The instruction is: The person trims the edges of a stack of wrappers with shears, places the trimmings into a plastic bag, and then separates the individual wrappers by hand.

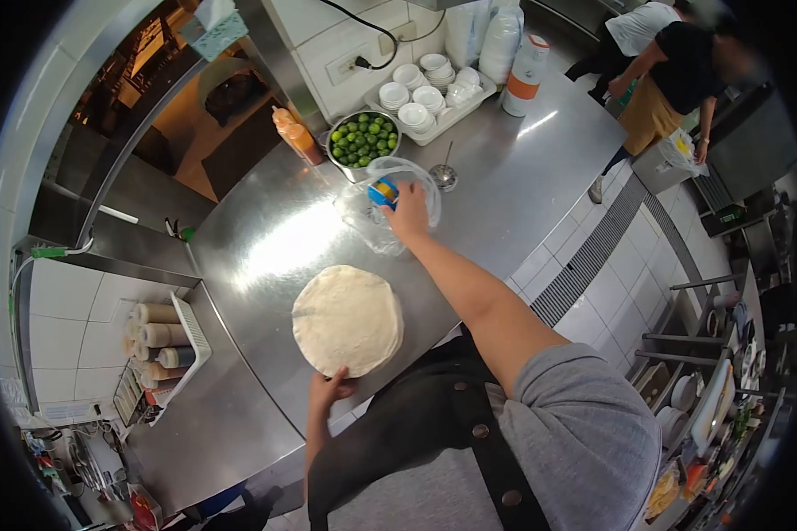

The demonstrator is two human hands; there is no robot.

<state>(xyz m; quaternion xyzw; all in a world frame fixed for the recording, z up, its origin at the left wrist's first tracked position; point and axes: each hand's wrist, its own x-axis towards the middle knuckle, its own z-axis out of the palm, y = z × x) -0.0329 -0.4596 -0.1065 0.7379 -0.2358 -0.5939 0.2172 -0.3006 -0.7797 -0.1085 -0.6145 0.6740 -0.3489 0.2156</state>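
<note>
A stack of large pale flour tortillas (345, 314) lies on the steel counter in front of me. My left hand (331, 388) is closed on its near edge, thumb on top and fingers underneath. Farther forward, my right hand (406, 215) is closed around a small round blue item with a yellow-brown middle (382, 190); its exact kind I cannot tell. Beneath and around that hand spreads a crumpled clear plastic bag (372, 228). Just right of the bag stands a metal spindle on a round base (444, 175).
Behind the bag are a steel bowl of limes (337, 160), orange sauce bottles (297, 137) and a tray of white cups (456, 115). A white-and-orange container (524, 78) stands farther right. Sauce bottles fill a white basket (189, 332) at left. Two people (677, 75) stand across the aisle.
</note>
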